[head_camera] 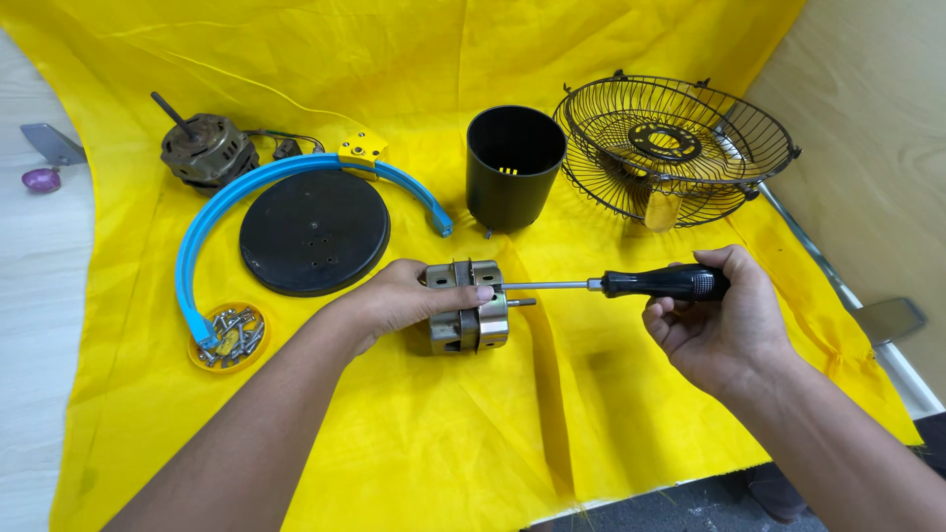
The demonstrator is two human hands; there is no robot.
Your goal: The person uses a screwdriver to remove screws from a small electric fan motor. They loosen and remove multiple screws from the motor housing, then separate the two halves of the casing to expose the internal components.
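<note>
Left hand [399,300] grips a silver motor block [467,306] lying on the yellow cloth [611,414] that covers the surface. Right hand [714,320] is closed around the black handle of a screwdriver [631,285], and its tip touches the upper side of the block. Behind the block stands a black cup-shaped housing [514,167]. Right of it lies a wire fan guard [675,148]. To the left are a black round disc [314,232], a blue curved bracket [222,212], a brown motor [207,150], and a small yellow dish of screws [230,338].
</note>
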